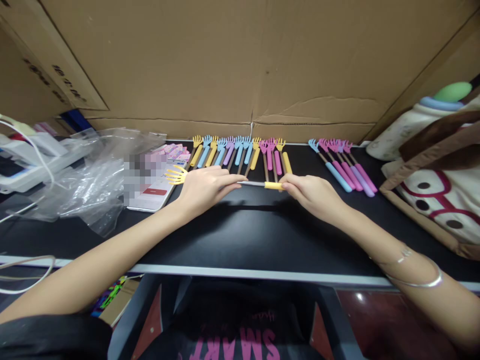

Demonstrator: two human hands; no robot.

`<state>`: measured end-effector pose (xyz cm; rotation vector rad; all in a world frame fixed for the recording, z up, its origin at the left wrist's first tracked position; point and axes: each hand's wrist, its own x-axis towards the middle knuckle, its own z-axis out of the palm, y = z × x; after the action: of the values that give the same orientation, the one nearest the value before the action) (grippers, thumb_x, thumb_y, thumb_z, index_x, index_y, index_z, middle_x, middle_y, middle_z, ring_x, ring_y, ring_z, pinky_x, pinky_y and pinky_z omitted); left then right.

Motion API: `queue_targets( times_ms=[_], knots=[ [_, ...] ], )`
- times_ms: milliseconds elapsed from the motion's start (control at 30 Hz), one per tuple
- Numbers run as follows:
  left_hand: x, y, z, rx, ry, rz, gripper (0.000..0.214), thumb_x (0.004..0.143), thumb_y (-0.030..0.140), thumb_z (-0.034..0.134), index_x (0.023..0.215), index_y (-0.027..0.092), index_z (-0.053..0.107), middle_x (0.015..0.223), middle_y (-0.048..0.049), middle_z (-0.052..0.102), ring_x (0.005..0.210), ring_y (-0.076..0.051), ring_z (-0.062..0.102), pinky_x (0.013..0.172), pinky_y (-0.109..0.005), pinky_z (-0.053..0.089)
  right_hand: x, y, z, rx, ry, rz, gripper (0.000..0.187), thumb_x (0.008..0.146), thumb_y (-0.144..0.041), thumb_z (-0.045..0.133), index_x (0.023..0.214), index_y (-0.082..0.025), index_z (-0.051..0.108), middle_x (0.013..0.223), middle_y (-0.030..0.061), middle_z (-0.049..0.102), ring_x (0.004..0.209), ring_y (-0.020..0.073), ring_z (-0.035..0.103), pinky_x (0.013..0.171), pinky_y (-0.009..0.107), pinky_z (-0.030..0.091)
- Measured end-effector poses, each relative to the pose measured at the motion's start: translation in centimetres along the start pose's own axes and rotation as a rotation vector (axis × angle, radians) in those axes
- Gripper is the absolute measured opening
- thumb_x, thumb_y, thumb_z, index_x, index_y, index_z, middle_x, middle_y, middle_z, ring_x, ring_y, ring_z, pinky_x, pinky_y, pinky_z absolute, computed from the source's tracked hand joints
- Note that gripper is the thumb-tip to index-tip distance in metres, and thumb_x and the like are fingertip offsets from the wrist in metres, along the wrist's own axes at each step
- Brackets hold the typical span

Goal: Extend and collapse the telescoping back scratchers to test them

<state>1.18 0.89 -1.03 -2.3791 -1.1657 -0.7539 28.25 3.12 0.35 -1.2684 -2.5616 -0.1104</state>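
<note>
A yellow back scratcher (256, 184) with a thin metal rod is held level above the black desk (225, 240). My left hand (208, 186) is closed round its rod, and the yellow claw shows past the hand on the left. At the other end, the fingers of my right hand (309, 192) pinch the yellow handle. Behind my hands lies a row of back scratchers (238, 150) in yellow, blue, purple and pink, claws pointing away from me. Beyond my right hand is a smaller group of back scratchers (345, 167), one with a blue handle, the others pink and purple.
A phone (152, 200) and a crumpled plastic bag (97, 175) lie at the left, near a white device (33, 162) with cables. To the right stand a fabric bag (442, 195) and a bottle (401, 127). Cardboard (225, 65) walls the back.
</note>
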Motion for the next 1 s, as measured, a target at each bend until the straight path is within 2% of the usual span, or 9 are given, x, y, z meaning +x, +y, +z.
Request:
queue_targets(
  times_ms=[167, 300, 400, 633, 867, 1000],
  knots=[
    [-0.01, 0.31, -0.07, -0.026, -0.012, -0.016, 0.024, 0.094, 0.038, 0.048, 0.103, 0.030, 0.068, 0.080, 0.0028, 0.070, 0.072, -0.012, 0.062, 0.051, -0.024, 0.031, -0.13, -0.20, -0.08, 0.055, 0.035, 0.019, 0.025, 0.093, -0.037, 0.036, 0.090, -0.023, 0.057, 0.063, -0.0021, 0.060, 0.053, 0.0126, 0.054, 0.051, 0.022, 0.030],
    [0.04, 0.47, -0.12, -0.082, -0.056, -0.041, 0.023, 0.094, 0.037, 0.048, 0.106, 0.029, 0.066, 0.089, 0.0036, 0.071, 0.078, -0.011, 0.063, 0.054, -0.023, 0.033, -0.19, -0.42, -0.19, 0.093, 0.110, -0.037, 0.020, 0.088, -0.041, 0.049, 0.092, -0.022, 0.054, 0.077, -0.0002, 0.064, 0.063, 0.0123, 0.056, 0.056, 0.022, 0.034],
    [0.05, 0.46, -0.04, -0.085, -0.051, -0.037, 0.024, 0.095, 0.039, 0.047, 0.106, 0.030, 0.066, 0.086, 0.0030, 0.071, 0.077, -0.011, 0.063, 0.054, -0.023, 0.033, -0.15, -0.51, -0.14, 0.052, 0.161, -0.073, 0.019, 0.086, -0.039, 0.054, 0.088, -0.021, 0.054, 0.082, 0.0025, 0.063, 0.068, 0.0134, 0.056, 0.060, 0.023, 0.037],
    [-0.15, 0.32, 0.25, 0.011, 0.014, 0.014, 0.027, 0.095, 0.039, 0.045, 0.106, 0.031, 0.069, 0.072, 0.0013, 0.067, 0.068, -0.012, 0.058, 0.050, -0.026, 0.029, 0.00, -0.32, -0.05, -0.021, 0.149, -0.120, 0.030, 0.092, -0.045, 0.042, 0.086, -0.020, 0.059, 0.078, 0.0039, 0.062, 0.066, 0.0139, 0.054, 0.061, 0.026, 0.035],
    [-0.05, 0.51, 0.10, 0.020, 0.049, 0.050, 0.027, 0.095, 0.038, 0.046, 0.105, 0.030, 0.070, 0.070, 0.0004, 0.066, 0.066, -0.013, 0.055, 0.050, -0.027, 0.027, 0.00, -0.29, 0.11, 0.044, 0.014, -0.093, 0.030, 0.096, -0.034, 0.033, 0.087, -0.022, 0.059, 0.072, -0.0003, 0.063, 0.059, 0.0123, 0.052, 0.060, 0.026, 0.033],
    [0.04, 0.64, 0.05, -0.005, 0.021, 0.007, 0.024, 0.094, 0.038, 0.048, 0.103, 0.030, 0.069, 0.076, 0.0014, 0.069, 0.071, -0.013, 0.058, 0.053, -0.027, 0.031, 0.10, -0.39, 0.03, 0.056, 0.083, -0.109, 0.026, 0.094, -0.036, 0.037, 0.090, -0.022, 0.059, 0.077, 0.0022, 0.062, 0.068, 0.0141, 0.053, 0.064, 0.026, 0.035]
  ],
)
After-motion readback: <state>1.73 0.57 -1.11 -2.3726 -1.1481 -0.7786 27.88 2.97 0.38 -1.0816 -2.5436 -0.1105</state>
